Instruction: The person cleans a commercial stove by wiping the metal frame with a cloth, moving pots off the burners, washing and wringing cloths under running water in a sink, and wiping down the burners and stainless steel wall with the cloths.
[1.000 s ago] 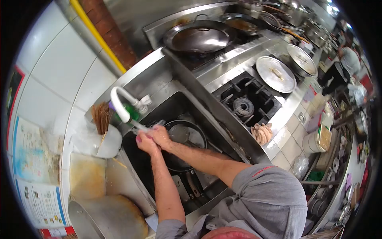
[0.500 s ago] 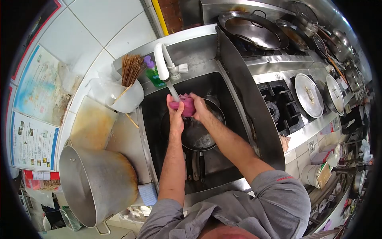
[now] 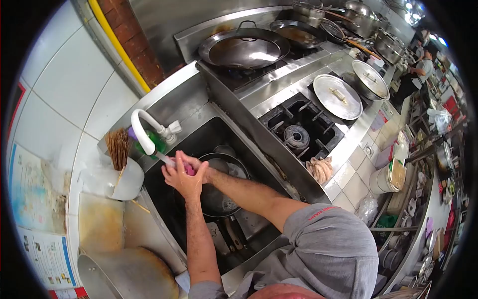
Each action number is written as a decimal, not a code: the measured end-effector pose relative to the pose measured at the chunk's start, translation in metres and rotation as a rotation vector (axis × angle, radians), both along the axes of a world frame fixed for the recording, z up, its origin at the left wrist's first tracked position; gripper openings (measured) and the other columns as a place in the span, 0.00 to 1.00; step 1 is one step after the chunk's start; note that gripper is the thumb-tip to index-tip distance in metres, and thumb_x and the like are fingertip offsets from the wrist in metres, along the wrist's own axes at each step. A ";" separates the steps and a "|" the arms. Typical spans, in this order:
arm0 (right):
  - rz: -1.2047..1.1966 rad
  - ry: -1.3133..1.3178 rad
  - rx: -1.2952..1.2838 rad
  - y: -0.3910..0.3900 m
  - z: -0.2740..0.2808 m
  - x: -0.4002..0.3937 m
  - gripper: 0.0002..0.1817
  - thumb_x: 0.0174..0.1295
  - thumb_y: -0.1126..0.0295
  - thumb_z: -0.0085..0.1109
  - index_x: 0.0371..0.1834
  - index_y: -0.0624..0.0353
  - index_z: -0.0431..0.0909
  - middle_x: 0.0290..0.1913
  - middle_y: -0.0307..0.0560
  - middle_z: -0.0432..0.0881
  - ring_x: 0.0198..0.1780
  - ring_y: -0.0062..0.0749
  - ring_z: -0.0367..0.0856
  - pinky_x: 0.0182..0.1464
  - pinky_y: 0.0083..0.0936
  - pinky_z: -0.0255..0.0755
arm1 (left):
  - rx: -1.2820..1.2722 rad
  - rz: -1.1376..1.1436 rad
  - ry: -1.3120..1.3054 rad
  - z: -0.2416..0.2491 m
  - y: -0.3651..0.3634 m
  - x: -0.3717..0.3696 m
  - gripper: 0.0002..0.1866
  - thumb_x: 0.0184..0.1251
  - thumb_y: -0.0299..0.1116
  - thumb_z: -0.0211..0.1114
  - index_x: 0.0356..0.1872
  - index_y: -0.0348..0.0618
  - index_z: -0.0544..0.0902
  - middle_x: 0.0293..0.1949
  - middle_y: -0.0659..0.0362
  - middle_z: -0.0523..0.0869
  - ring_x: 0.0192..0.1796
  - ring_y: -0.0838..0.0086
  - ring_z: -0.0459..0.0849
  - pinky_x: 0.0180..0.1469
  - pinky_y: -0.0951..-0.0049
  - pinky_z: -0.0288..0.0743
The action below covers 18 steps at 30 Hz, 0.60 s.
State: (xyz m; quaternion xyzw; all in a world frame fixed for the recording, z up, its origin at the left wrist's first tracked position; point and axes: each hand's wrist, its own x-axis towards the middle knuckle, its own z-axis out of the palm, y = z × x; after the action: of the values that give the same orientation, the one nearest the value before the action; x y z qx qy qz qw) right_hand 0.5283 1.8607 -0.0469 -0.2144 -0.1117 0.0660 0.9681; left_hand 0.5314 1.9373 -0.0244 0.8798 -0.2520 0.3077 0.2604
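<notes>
A wet pink cloth point(image 3: 189, 169) is bunched between my two hands under the white faucet point(image 3: 141, 132). Water from the spout runs onto my fingers. My left hand point(image 3: 185, 182) cups the near side of the cloth, thumb and fingers spread around it. Behind it, my right hand point(image 3: 198, 165) grips the cloth, its fingers partly hidden by the left. Below both hands, a frying pan point(image 3: 230, 203) with water in it rests in the dark sink point(image 3: 164, 202). Dark handles point(image 3: 234, 233) lie toward the sink's near side.
Left of the sink stand a white container point(image 3: 130, 180) with a straw brush point(image 3: 118, 149) and a large metal pot point(image 3: 129, 274). A green bottle point(image 3: 157, 143) is behind the faucet. To the right are a gas burner point(image 3: 297, 137), metal lids point(image 3: 337, 97) and a crumpled cloth point(image 3: 319, 169).
My view has turned right, so the sink and hands appear farther left. My left hand's fingers have spread and cover more of the pink cloth. Both hands stay under the faucet.
</notes>
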 end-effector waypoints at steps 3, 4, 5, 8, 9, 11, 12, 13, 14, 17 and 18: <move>-0.007 -0.018 0.081 0.014 -0.019 0.017 0.23 0.65 0.52 0.49 0.59 0.50 0.69 0.49 0.38 0.77 0.47 0.26 0.77 0.48 0.27 0.73 | -0.201 -0.001 -0.049 0.000 -0.005 0.015 0.35 0.42 0.55 0.72 0.50 0.45 0.77 0.47 0.48 0.77 0.54 0.50 0.72 0.54 0.53 0.66; -0.043 0.040 0.113 0.020 -0.030 0.026 0.21 0.64 0.54 0.50 0.56 0.52 0.71 0.46 0.39 0.78 0.45 0.26 0.78 0.46 0.27 0.73 | -0.205 -0.010 -0.048 0.002 -0.006 0.017 0.35 0.42 0.55 0.72 0.50 0.45 0.77 0.47 0.48 0.77 0.54 0.50 0.72 0.54 0.53 0.66; -0.083 0.095 0.146 0.021 -0.040 0.037 0.19 0.64 0.56 0.51 0.53 0.54 0.73 0.43 0.39 0.80 0.42 0.27 0.79 0.44 0.27 0.74 | -0.298 0.072 0.122 0.004 -0.007 0.018 0.30 0.47 0.51 0.70 0.48 0.41 0.77 0.46 0.48 0.79 0.50 0.53 0.75 0.52 0.57 0.69; -0.434 0.230 -0.183 0.027 -0.022 0.034 0.11 0.57 0.67 0.59 0.40 0.61 0.78 0.37 0.42 0.81 0.36 0.24 0.79 0.39 0.25 0.74 | -0.673 0.066 0.416 -0.026 -0.004 0.042 0.23 0.56 0.45 0.66 0.44 0.35 0.77 0.42 0.49 0.81 0.43 0.58 0.80 0.48 0.62 0.73; -0.631 0.353 -0.405 0.029 -0.018 0.031 0.09 0.54 0.70 0.62 0.35 0.63 0.79 0.36 0.43 0.82 0.35 0.24 0.79 0.38 0.25 0.74 | -0.960 -0.014 0.532 -0.042 0.000 0.055 0.21 0.60 0.44 0.64 0.42 0.33 0.77 0.40 0.50 0.81 0.39 0.59 0.81 0.45 0.63 0.75; -0.754 0.409 -0.969 0.028 -0.014 0.026 0.10 0.50 0.66 0.64 0.30 0.61 0.80 0.33 0.44 0.82 0.33 0.26 0.79 0.37 0.26 0.73 | -1.401 -0.123 0.922 -0.056 0.009 0.065 0.21 0.66 0.45 0.57 0.41 0.31 0.77 0.37 0.53 0.81 0.38 0.62 0.81 0.45 0.66 0.76; -0.858 0.358 -1.250 0.031 -0.014 0.022 0.10 0.48 0.64 0.63 0.30 0.59 0.79 0.32 0.45 0.80 0.33 0.32 0.80 0.35 0.31 0.74 | -1.422 -0.207 1.120 -0.075 0.018 0.075 0.24 0.70 0.49 0.46 0.42 0.33 0.76 0.37 0.52 0.80 0.41 0.61 0.81 0.48 0.64 0.76; -0.955 0.309 -1.539 0.030 -0.012 0.016 0.11 0.46 0.63 0.62 0.29 0.57 0.79 0.30 0.45 0.78 0.32 0.39 0.80 0.34 0.35 0.74 | -1.537 -0.394 1.342 -0.082 0.022 0.076 0.25 0.69 0.49 0.43 0.46 0.35 0.74 0.41 0.51 0.79 0.44 0.61 0.80 0.51 0.62 0.74; -0.962 0.161 -1.542 0.026 -0.010 0.009 0.12 0.45 0.61 0.61 0.29 0.55 0.79 0.30 0.46 0.77 0.33 0.43 0.80 0.34 0.38 0.74 | -1.452 -0.520 1.478 -0.086 0.028 0.075 0.24 0.67 0.48 0.44 0.47 0.37 0.74 0.43 0.51 0.79 0.46 0.61 0.79 0.52 0.61 0.73; -0.895 -0.100 -1.581 0.016 -0.018 -0.004 0.12 0.45 0.60 0.59 0.30 0.54 0.79 0.30 0.47 0.77 0.35 0.47 0.80 0.34 0.40 0.74 | -1.222 -0.678 1.844 -0.113 0.049 0.093 0.22 0.63 0.46 0.47 0.51 0.42 0.73 0.49 0.51 0.77 0.53 0.61 0.77 0.54 0.62 0.72; -0.866 -0.059 -1.551 0.010 -0.027 -0.002 0.12 0.49 0.58 0.57 0.30 0.55 0.79 0.31 0.46 0.78 0.34 0.44 0.80 0.33 0.39 0.75 | -1.202 -0.487 1.798 -0.088 0.040 0.081 0.22 0.64 0.45 0.49 0.52 0.42 0.73 0.49 0.51 0.77 0.54 0.61 0.76 0.56 0.63 0.71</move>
State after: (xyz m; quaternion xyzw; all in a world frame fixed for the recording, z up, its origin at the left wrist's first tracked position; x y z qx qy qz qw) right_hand 0.5260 1.8711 -0.0738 -0.8348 0.0306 -0.2546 0.4872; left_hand 0.6120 1.9774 -0.1125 0.4400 0.0531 -0.4304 0.7864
